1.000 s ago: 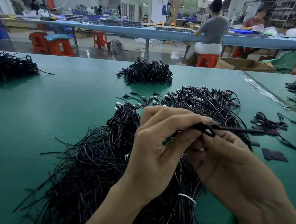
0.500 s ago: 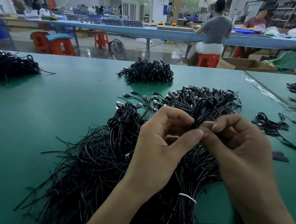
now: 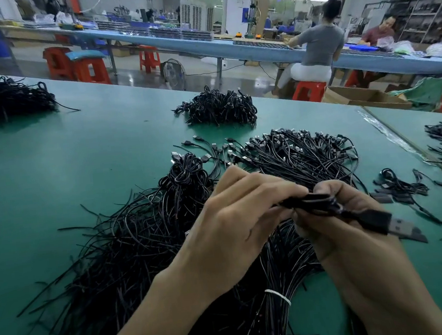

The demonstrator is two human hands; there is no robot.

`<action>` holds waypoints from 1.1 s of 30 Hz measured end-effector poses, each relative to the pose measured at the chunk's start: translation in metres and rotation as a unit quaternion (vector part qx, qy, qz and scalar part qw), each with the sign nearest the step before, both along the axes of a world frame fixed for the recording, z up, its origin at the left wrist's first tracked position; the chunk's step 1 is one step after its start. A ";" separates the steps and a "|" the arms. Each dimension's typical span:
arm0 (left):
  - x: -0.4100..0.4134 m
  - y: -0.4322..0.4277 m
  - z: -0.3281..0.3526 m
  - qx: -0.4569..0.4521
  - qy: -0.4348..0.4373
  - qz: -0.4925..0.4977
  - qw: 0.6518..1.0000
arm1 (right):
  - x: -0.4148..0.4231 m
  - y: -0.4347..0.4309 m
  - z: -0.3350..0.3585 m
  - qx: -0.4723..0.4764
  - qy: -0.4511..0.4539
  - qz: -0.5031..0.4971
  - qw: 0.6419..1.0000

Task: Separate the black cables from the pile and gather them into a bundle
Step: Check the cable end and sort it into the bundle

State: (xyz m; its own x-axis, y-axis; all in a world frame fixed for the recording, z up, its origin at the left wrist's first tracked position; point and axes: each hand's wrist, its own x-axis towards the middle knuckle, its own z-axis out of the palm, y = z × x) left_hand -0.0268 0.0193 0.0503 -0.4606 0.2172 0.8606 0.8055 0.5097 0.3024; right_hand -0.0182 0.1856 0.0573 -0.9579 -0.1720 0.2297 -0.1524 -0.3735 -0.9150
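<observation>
– What do your hands do at this moment?

– My left hand [image 3: 236, 228] and my right hand [image 3: 356, 235] are close together. Both pinch one folded black cable [image 3: 307, 202] between thumb and fingers. Its plug [image 3: 376, 220] sticks out to the right, past my right hand.

– Is it heavy?

– I think not. It looks very light and soft, and it bends easily into loops. I judge it will spring open if I loosen the grip. The coat seems to be smooth plastic, maybe a little slippery. The plug is the only hard part: a black block with a flat metal end.

– So where is it best to take hold?

– At the folded middle, where the loops meet, not at the plug.

– And the other cables?

– The big pile [image 3: 140, 242] lies under my hands on the green table [image 3: 78, 159]. It is a tangle of thin black strands, with loose ends on the left and many plugs on the far side. Near me a white band [image 3: 278, 295] binds one part of it. Farther away lies a heap [image 3: 219, 108] of knotted cables, and a small coil [image 3: 400, 188] is at the right.
</observation>
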 end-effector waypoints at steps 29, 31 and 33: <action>0.010 -0.005 0.009 0.261 -0.271 -0.247 0.893 | 0.005 -0.013 0.000 0.009 0.033 -0.056 0.998; 0.012 -0.004 0.009 0.278 -0.280 -0.274 0.877 | 0.004 -0.014 -0.001 0.011 0.030 -0.078 0.996; 0.013 0.000 0.007 0.243 -0.294 -0.238 0.893 | 0.004 -0.014 0.000 0.021 0.037 -0.109 0.993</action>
